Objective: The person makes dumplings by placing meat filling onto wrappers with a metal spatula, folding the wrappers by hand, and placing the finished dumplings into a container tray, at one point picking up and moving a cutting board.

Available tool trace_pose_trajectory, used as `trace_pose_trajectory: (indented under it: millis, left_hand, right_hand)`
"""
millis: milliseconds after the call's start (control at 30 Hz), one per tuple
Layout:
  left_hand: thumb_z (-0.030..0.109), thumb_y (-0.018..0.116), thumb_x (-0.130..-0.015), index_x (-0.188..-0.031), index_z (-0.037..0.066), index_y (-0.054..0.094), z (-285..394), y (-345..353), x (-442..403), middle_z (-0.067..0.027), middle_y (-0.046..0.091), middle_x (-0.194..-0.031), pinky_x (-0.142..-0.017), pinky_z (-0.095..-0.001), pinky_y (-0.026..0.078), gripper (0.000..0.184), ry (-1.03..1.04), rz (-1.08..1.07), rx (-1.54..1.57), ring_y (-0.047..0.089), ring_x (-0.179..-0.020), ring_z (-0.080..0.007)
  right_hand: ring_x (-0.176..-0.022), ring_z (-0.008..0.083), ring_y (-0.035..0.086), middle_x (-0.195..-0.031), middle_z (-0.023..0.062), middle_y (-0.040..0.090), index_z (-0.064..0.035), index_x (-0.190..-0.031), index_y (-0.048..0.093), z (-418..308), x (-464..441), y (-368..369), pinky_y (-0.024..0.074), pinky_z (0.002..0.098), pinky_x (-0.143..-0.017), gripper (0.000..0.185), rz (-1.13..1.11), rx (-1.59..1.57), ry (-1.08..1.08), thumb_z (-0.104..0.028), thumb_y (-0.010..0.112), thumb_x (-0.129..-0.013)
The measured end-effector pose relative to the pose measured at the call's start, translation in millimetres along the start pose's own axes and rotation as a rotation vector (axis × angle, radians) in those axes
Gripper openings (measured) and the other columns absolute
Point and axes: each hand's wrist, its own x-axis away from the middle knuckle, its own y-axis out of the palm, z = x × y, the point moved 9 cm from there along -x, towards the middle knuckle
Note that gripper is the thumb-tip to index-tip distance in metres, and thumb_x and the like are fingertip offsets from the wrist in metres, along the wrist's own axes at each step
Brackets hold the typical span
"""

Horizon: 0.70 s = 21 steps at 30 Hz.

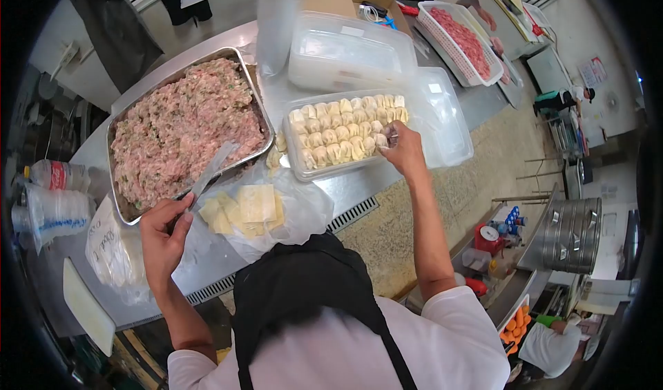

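My left hand (166,232) is closed around the handle of a flat metal spatula (213,171), whose blade tip reaches over the minced meat filling (186,124) in a deep metal tray (119,193). My right hand (404,151) is closed in a pinch on a folded wonton (381,140) at the right end of the plastic container (324,172). Rows of wontons (338,131) fill much of that container. Between my hands, square yellowish wrappers (257,205) lie on a plastic bag (304,214) near the table's front edge.
Stacked clear containers (352,51) stand behind the wontons, and a clear lid (445,117) lies to their right. Farther back, a white basket (476,79) holds meat beside another person's hands (487,18). Wrapped packages (114,248) and a white board (88,307) are at left.
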Motion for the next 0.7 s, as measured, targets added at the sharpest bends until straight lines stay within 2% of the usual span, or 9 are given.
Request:
trace_pose_trajectory:
  millis: [67,300,367,400,467,533,600,633,700]
  left_hand:
    - [-0.009,0.064,-0.082,-0.113,-0.002,0.072,-2,-1,2,-0.0046,0.062,-0.083,-0.063,-0.0224,0.040,0.033,0.000,0.009,0.008,0.052,-0.072,-0.0082]
    - [-0.006,0.066,-0.081,-0.114,0.001,0.071,-22,-5,5,-0.0029,0.060,-0.079,-0.059,-0.0223,0.037,0.035,-0.094,0.038,-0.020,0.047,-0.068,-0.0079]
    - [-0.003,0.068,-0.081,-0.118,0.002,0.070,-21,-7,6,-0.0012,0.058,-0.077,-0.058,-0.0231,0.038,0.037,-0.058,0.037,-0.038,0.045,-0.067,-0.0077]
    - [-0.003,0.068,-0.081,-0.118,0.002,0.070,-24,-11,8,-0.0012,0.058,-0.077,-0.058,-0.0231,0.038,0.037,-0.088,0.070,-0.062,0.045,-0.067,-0.0077]
    - [-0.001,0.070,-0.081,-0.121,0.004,0.068,-32,-7,9,0.0006,0.056,-0.076,-0.058,-0.0240,0.039,0.040,-0.145,0.055,0.011,0.043,-0.066,-0.0078]
    - [0.000,0.071,-0.081,-0.122,0.005,0.069,-37,-5,11,0.0014,0.055,-0.076,-0.058,-0.0243,0.039,0.041,-0.174,0.074,-0.006,0.043,-0.066,-0.0079]
    - [0.002,0.072,-0.081,-0.122,0.008,0.069,-44,-1,13,0.0018,0.053,-0.074,-0.059,-0.0252,0.041,0.042,-0.219,0.067,-0.034,0.043,-0.065,-0.0084]
    - [0.002,0.072,-0.081,-0.122,0.008,0.069,-45,-1,14,0.0018,0.053,-0.074,-0.059,-0.0252,0.041,0.042,-0.224,0.076,-0.038,0.043,-0.065,-0.0084]
    - [0.000,0.070,-0.085,-0.125,0.006,0.068,-42,-1,15,0.0071,0.038,-0.077,-0.053,-0.0197,0.028,0.040,-0.168,0.064,-0.042,0.031,-0.062,-0.0028]
  right_hand:
    - [-0.076,0.0252,0.071,-0.088,0.0156,0.072,-0.0021,-0.097,0.064,2,1,1,0.0562,0.0329,-0.069,0.036,0.073,0.075,-0.047,-0.002,0.081,-0.065]
    - [-0.082,0.0242,0.072,-0.091,0.0127,0.073,-0.0035,-0.096,0.066,-37,12,-5,0.0570,0.0332,-0.072,0.033,0.060,0.107,-0.053,-0.001,0.083,-0.067]
    - [-0.087,0.0260,0.071,-0.095,0.0110,0.072,-0.0033,-0.095,0.067,-88,37,-22,0.0567,0.0354,-0.072,0.027,0.306,0.085,-0.255,0.001,0.079,-0.072]
    - [-0.087,0.0260,0.071,-0.095,0.0110,0.072,-0.0033,-0.095,0.067,-105,46,-10,0.0567,0.0354,-0.072,0.027,0.272,0.055,-0.278,0.001,0.079,-0.072]
    - [-0.093,0.0265,0.070,-0.099,0.0102,0.071,-0.0025,-0.096,0.067,-144,70,32,0.0563,0.0379,-0.071,0.024,-0.002,-0.295,-0.384,0.004,0.074,-0.074]
    - [-0.092,0.0319,0.067,-0.096,0.0127,0.068,-0.0018,-0.091,0.066,-182,101,99,0.0534,0.0402,-0.078,0.020,-0.304,-0.465,-0.554,0.003,0.071,-0.072]
    - [-0.087,0.0337,0.066,-0.091,0.0125,0.067,-0.0020,-0.090,0.066,-207,128,161,0.0528,0.0427,-0.075,0.020,-0.402,-0.355,-0.749,0.000,0.072,-0.071]
    - [-0.086,0.0343,0.065,-0.090,0.0130,0.066,-0.0026,-0.089,0.066,-212,133,187,0.0522,0.0437,-0.074,0.020,-0.392,-0.308,-0.745,-0.002,0.073,-0.071]
    - [-0.084,0.0350,0.064,-0.089,0.0134,0.065,-0.0032,-0.088,0.067,-213,134,222,0.0517,0.0447,-0.073,0.020,-0.384,-0.266,-0.745,-0.005,0.075,-0.070]
